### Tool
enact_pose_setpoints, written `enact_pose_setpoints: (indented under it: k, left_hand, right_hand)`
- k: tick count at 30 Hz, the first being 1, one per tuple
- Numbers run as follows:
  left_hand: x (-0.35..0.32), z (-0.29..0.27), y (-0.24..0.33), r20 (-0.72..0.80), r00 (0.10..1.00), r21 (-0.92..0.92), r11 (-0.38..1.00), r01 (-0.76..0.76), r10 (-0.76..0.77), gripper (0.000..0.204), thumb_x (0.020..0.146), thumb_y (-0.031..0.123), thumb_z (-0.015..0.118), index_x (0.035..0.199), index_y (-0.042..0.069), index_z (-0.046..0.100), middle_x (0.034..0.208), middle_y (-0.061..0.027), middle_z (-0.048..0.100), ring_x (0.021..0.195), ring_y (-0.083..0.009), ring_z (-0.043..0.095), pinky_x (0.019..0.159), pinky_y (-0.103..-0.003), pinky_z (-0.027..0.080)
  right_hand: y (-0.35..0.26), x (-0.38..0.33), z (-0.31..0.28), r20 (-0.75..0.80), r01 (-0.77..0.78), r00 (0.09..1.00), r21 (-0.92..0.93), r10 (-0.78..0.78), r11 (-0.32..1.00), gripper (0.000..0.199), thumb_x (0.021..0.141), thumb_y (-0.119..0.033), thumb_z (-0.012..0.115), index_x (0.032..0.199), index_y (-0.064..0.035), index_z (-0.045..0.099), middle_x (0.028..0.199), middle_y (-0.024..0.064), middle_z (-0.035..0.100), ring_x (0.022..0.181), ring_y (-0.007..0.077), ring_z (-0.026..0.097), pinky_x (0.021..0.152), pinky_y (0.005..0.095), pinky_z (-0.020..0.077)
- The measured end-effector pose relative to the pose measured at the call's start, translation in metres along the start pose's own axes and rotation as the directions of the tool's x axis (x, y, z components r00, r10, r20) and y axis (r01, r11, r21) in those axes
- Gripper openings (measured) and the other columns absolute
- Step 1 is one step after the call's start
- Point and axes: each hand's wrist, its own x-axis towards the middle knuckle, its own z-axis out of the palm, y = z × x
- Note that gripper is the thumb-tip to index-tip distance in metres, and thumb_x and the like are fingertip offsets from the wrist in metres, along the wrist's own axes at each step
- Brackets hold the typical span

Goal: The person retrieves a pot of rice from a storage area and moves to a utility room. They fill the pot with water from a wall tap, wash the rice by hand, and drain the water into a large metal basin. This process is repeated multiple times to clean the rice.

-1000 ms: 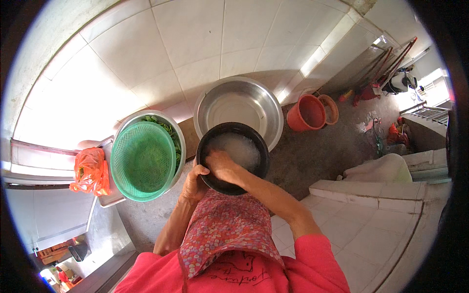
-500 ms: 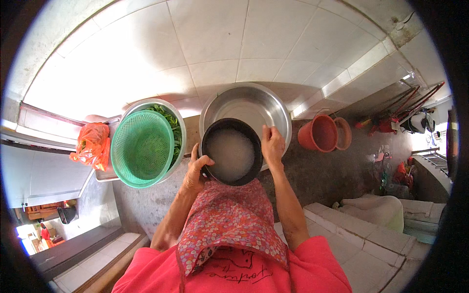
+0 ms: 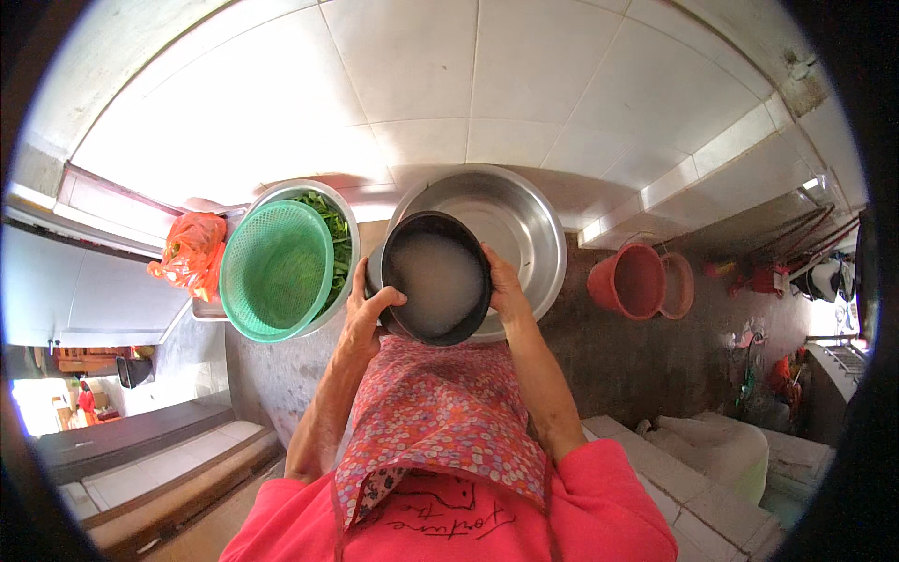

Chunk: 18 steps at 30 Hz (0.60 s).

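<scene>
left hand and right hand clamp the black pot from opposite sides, probably to balance its cloudy water.

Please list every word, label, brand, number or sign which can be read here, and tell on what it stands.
Red shirt: dark script-like lettering, upside down in the picture; I do not copy its words.
Black pot, metal basin, green basket: none visible.
Background items at both edges: too small to tell.
</scene>
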Motion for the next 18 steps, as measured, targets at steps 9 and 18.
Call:
enact_pose_setpoints:
  k: [9,18]
  left_hand:
    - [-0.014,0.015,0.005,-0.109,0.987,0.149,0.983,-0.105,0.122,0.102,0.062,0.012,0.069,0.152,0.012,0.022,0.121,-0.0163,0.052,0.096,-0.0303,0.059,0.072,-0.049,0.054]
    - [-0.019,0.024,0.013,-0.153,0.983,0.161,0.984,-0.081,0.106,0.103,0.061,0.009,0.07,0.152,0.011,0.023,0.116,-0.0165,0.055,0.092,-0.0277,0.061,0.074,-0.043,0.054]
  right_hand:
    - [0.008,0.016,0.006,0.109,-0.071,0.992,0.04,0.066,0.997,0.039,0.091,-0.033,0.068,0.106,0.0029,0.065,0.098,0.0146,0.068,0.081,0.0253,0.066,0.075,0.0402,0.0562]
    - [0.014,0.02,0.001,0.165,-0.102,0.983,0.106,0.083,0.989,0.036,0.091,-0.03,0.068,0.108,0.0014,0.065,0.103,0.013,0.068,0.087,0.0241,0.066,0.077,0.0386,0.0558]
